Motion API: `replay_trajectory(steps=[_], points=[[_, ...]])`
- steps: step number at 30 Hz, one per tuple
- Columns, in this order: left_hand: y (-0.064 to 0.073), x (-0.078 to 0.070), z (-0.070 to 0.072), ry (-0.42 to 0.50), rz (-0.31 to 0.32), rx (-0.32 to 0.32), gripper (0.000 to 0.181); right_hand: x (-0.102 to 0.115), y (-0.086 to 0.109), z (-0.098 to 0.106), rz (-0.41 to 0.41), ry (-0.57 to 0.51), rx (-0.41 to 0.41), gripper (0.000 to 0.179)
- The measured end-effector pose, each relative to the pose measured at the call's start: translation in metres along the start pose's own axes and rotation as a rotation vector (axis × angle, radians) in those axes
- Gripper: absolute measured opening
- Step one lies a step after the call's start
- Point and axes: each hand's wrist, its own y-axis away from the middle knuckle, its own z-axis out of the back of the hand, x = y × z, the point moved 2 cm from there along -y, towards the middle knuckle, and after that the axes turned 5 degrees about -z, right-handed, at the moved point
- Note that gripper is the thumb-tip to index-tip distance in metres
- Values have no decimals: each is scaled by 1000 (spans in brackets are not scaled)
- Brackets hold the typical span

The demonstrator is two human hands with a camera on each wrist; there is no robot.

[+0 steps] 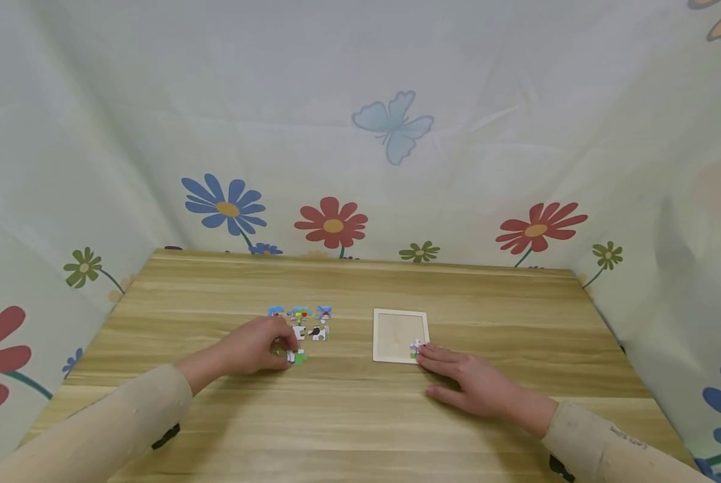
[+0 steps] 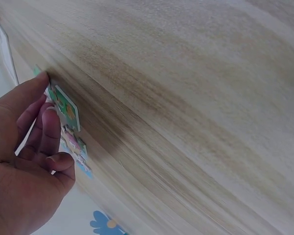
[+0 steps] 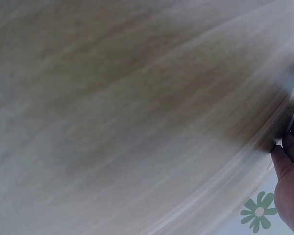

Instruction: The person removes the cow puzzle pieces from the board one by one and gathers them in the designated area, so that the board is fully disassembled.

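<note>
My left hand is over the near left side of a group of jigsaw pieces, thumb and fingertips pinching a puzzle piece. A green-cornered piece lies beside the thumb tip in the left wrist view. White pieces with black patches lie just beyond the fingers; part of the group is hidden by the hand. To the right is a square wooden puzzle tray with one piece in its near right corner. My right hand rests there with straight fingers, fingertips at that piece and the rim.
A row of blue-topped pieces lies at the far side of the group. The wood-grain table ends at a back edge against a flower-printed cloth, which also hangs at both sides.
</note>
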Motion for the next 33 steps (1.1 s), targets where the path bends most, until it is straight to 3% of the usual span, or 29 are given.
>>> replay_trajectory(steps=[27, 33], points=[[0, 0, 1, 3, -38, -6, 17, -2, 1, -1, 2, 1, -4, 57], [-6, -5, 4, -1, -32, -20, 18, -1, 0, -1, -2, 2, -1, 57]])
